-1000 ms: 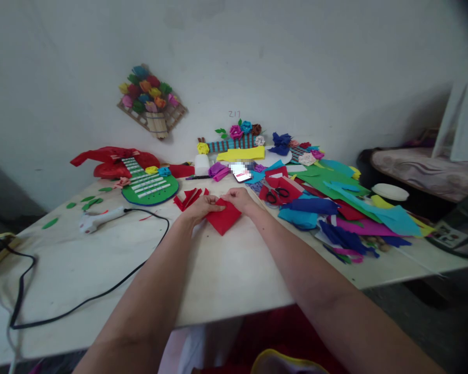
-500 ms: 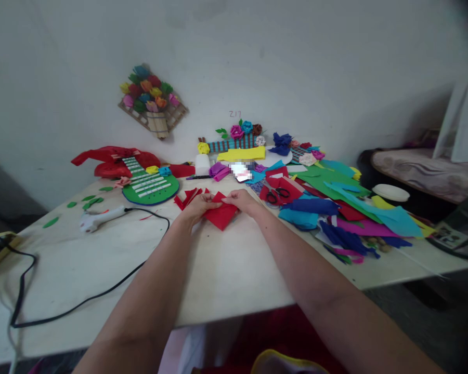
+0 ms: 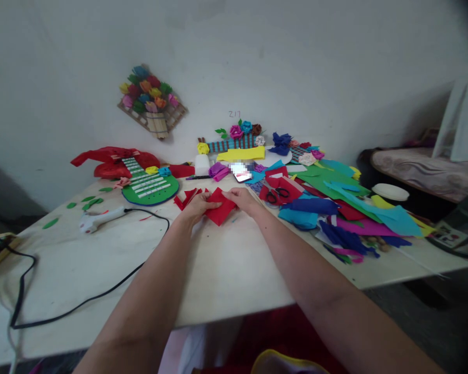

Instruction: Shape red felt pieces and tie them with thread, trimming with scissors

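A square of red paper [image 3: 220,212], turned with one corner pointing toward me, is held between both hands just over the table. My left hand [image 3: 198,206] pinches its left side, thumb on top. At the upper right edge, the fingers of my right hand [image 3: 238,199] are closed on the same paper. Several red paper scraps [image 3: 186,197] lie right behind my left hand. Off to the right, black-handled scissors [image 3: 277,195] rest on more red paper.
A white glue gun [image 3: 101,219] with a black cord [image 3: 117,283] lies on the left of the table. Behind it sits a green guitar-shaped craft [image 3: 152,188]. Colourful paper sheets [image 3: 335,179] pile up on the right. A phone [image 3: 241,172] lies at the back middle.
The red paper has shifted slightly left and up and lies a little differently in my fingers. Both hands keep their grip on it.
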### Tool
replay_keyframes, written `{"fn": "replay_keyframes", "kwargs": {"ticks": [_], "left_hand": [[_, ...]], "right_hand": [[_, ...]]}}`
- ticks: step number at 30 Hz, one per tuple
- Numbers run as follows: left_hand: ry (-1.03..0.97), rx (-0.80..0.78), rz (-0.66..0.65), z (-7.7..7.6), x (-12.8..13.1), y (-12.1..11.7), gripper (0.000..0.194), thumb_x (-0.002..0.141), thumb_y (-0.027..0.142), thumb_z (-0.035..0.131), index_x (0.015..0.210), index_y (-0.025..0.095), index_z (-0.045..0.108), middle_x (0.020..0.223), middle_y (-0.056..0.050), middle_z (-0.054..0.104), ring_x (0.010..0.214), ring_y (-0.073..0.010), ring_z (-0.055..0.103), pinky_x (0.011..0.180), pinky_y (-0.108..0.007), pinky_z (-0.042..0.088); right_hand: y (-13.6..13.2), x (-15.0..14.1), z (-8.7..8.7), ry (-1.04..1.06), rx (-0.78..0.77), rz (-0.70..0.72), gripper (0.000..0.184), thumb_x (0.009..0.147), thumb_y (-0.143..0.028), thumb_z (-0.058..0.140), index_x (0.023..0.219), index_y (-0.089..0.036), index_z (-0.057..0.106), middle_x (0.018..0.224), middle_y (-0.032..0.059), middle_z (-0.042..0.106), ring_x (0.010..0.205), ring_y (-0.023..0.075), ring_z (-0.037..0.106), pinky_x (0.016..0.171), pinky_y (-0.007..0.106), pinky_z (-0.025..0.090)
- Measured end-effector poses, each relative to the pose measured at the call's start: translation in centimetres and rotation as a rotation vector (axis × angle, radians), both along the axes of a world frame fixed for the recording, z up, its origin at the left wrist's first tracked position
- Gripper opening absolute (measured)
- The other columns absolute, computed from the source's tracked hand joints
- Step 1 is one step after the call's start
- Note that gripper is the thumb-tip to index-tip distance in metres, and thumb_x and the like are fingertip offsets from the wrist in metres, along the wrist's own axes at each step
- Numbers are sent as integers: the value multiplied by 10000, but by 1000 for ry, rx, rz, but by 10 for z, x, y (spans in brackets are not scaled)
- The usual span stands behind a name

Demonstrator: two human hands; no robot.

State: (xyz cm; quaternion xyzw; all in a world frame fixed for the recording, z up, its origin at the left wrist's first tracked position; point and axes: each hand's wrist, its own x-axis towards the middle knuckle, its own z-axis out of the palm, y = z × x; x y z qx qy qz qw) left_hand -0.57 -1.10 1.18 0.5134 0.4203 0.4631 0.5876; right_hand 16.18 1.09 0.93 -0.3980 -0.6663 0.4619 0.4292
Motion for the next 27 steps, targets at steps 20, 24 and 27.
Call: {"fn": "replay_keyframes", "kwargs": {"ticks": [20, 24, 27], "left_hand": [[-6, 138, 116, -9, -7, 11, 425, 432, 273, 811, 789, 88, 675, 711, -74, 683, 625, -177, 622, 638, -290, 487], [15, 140, 143, -7, -7, 10, 412, 427, 274, 811, 769, 91, 672, 696, -74, 680, 621, -177, 620, 634, -288, 482], [15, 143, 173, -4, -5, 9, 414, 413, 266, 814, 758, 90, 667, 686, -73, 677, 622, -180, 619, 626, -287, 481]], "right_hand": [[4, 3, -1, 156, -187, 81, 329, 809, -453, 494, 699, -145, 532, 477, 18, 591, 384, 115, 534, 389, 219, 421], [4, 1, -2, 96, -150, 27, 169, 733, -273, 630, 680, -137, 546, 484, 5, 592, 383, 90, 519, 392, 190, 400], [4, -2, -3, 75, -128, -10, 95, 727, -210, 615, 706, -135, 560, 476, -4, 572, 401, 93, 519, 415, 198, 407]]}}
